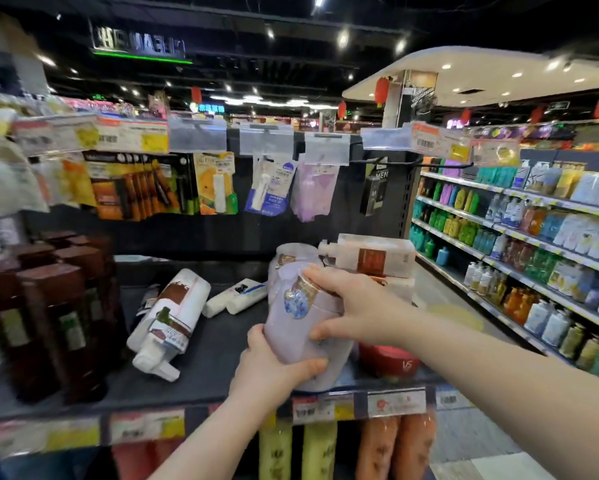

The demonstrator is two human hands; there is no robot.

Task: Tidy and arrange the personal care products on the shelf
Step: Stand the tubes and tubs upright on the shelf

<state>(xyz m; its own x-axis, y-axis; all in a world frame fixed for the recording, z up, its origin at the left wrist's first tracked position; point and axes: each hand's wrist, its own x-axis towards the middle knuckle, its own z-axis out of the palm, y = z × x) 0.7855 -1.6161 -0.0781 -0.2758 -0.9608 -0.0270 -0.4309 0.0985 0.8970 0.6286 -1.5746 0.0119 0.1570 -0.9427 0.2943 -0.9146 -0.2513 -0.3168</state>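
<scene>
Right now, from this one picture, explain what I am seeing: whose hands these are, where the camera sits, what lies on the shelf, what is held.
There is no machine here: these are a person's two bare hands, seen by one wide-angle camera worn on the head, looking forward and down. The left hand grips the base of a lilac bottle; the right hand grips its upper part. On the dark shelf a white pump bottle and two white tubes lie on their sides. Brown bottles stand upright at the left, and a red tub sits at the right.
</scene>
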